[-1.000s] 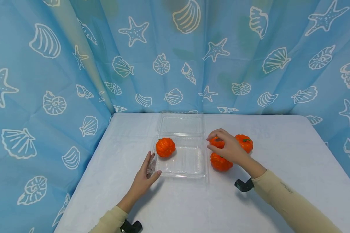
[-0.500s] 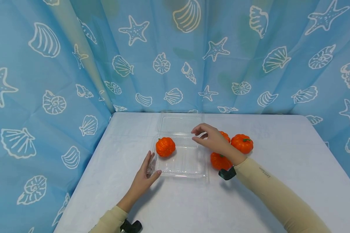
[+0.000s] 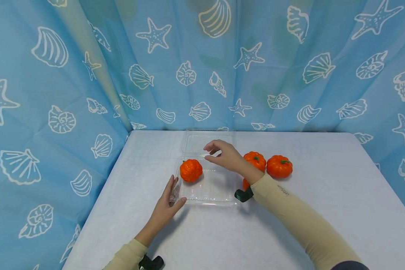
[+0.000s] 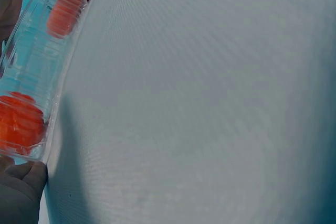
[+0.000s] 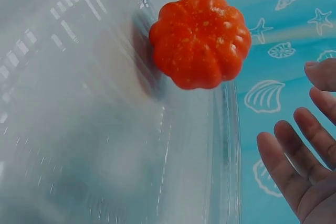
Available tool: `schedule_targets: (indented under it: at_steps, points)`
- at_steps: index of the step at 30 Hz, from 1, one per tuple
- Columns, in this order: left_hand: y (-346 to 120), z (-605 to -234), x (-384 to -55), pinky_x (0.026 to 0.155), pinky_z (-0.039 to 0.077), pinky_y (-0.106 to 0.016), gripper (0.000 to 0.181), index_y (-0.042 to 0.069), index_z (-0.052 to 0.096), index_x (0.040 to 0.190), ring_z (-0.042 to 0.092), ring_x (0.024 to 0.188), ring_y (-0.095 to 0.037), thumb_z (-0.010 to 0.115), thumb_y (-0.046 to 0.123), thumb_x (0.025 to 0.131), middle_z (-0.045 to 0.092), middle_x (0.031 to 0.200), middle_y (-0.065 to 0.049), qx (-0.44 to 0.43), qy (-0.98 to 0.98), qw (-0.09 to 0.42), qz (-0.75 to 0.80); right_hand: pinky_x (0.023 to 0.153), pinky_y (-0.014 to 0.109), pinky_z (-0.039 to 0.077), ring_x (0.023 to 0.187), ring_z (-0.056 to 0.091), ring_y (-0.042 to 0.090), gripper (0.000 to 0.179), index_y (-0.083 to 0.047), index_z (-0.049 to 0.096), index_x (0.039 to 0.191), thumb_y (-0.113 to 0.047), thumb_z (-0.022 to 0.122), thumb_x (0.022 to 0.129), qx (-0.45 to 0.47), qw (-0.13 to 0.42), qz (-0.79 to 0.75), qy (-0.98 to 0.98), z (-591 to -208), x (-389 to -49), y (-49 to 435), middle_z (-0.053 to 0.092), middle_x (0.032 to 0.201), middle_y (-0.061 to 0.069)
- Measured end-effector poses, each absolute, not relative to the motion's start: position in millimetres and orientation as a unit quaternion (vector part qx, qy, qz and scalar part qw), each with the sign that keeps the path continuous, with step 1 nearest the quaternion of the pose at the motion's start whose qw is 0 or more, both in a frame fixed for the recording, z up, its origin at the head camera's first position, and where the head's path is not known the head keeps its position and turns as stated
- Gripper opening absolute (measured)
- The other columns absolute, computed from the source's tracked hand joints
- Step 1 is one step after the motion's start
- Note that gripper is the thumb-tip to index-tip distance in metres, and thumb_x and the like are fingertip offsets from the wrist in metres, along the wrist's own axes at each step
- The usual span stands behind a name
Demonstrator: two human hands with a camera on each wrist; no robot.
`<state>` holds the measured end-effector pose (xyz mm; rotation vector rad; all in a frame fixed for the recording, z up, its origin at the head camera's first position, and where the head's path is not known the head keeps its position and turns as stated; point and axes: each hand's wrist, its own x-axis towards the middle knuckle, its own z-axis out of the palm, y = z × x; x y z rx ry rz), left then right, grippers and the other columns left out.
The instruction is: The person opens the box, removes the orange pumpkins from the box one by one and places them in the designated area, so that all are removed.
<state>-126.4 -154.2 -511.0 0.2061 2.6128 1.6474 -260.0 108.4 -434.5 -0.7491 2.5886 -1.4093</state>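
Note:
A clear plastic clamshell container (image 3: 219,193) lies unfolded on the table, its lid (image 3: 194,144) toward the curtain. One small orange pumpkin (image 3: 191,170) sits in the left part of its base. My left hand (image 3: 163,210) rests at the container's front left corner, fingers along the side and thumb by the front edge. Over the container, to the right of that pumpkin, hovers my right hand (image 3: 226,155). Its fingers are loosely bent with nothing between them; in the right wrist view the fingers (image 5: 302,156) are spread apart from the pumpkin.
Three more orange pumpkins are right of the container: one behind the right forearm (image 3: 254,160), one farther right (image 3: 279,167), and one mostly hidden by the right wrist (image 3: 245,183). A white cloth (image 3: 216,240) covers the table. A blue shell-print curtain (image 3: 175,93) stands behind.
My right hand has moved left from above the loose pumpkins to over the container, uncovering the rear pumpkin and hiding more of the front one. My left hand stays in place.

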Motion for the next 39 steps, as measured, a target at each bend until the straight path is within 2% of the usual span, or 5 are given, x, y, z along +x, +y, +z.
schedule_targets:
  at_steps: [8,14,21,28,39]
  points:
    - [-155,-512,-126,0.119,0.026,-0.054,0.088,0.015,0.017,0.164,0.021,0.154,-0.030,0.072,0.022,0.096,0.029,0.166,-0.008,0.069,0.839,0.021,0.539,0.095,0.039,0.057,0.111,0.063,0.024,0.033,-0.010,0.066,0.123,-0.024,0.074,0.095,-0.232,0.072,-0.448,0.860,-440,-267,86,0.066,0.126,0.013]
    - [-155,-512,-126,0.118,0.026,-0.055,0.087,0.015,0.016,0.164,0.021,0.154,-0.030,0.071,0.021,0.097,0.028,0.166,-0.009,0.076,0.837,0.020,0.542,0.099,0.040,0.054,0.113,0.061,0.024,0.038,-0.008,0.066,0.126,-0.026,0.075,0.094,-0.226,0.094,-0.440,0.864,-449,-268,74,0.066,0.127,0.010]
    - [-155,-511,-126,0.118,0.027,-0.055,0.087,0.014,0.014,0.165,0.021,0.154,-0.031,0.070,0.017,0.097,0.027,0.166,-0.010,0.074,0.829,0.026,0.554,0.091,0.032,0.056,0.108,0.062,0.020,0.030,-0.013,0.071,0.119,-0.031,0.074,0.095,-0.246,0.084,-0.419,0.870,-452,-269,61,0.068,0.120,0.001]
    - [-155,-512,-126,0.119,0.027,-0.056,0.088,0.014,0.014,0.165,0.021,0.154,-0.030,0.070,0.017,0.097,0.028,0.166,-0.009,0.078,0.827,0.024,0.556,0.093,0.032,0.055,0.109,0.060,0.023,0.031,-0.015,0.070,0.123,-0.027,0.075,0.094,-0.253,0.099,-0.382,0.883,-453,-267,54,0.067,0.118,0.001]
    - [-156,-512,-125,0.118,0.027,-0.057,0.087,0.015,0.015,0.165,0.023,0.154,-0.031,0.070,0.019,0.097,0.029,0.166,-0.009,0.079,0.831,0.022,0.550,0.102,0.037,0.053,0.122,0.056,0.023,0.048,-0.016,0.064,0.137,-0.029,0.077,0.092,-0.285,0.153,-0.382,0.866,-449,-261,64,0.063,0.135,0.003]
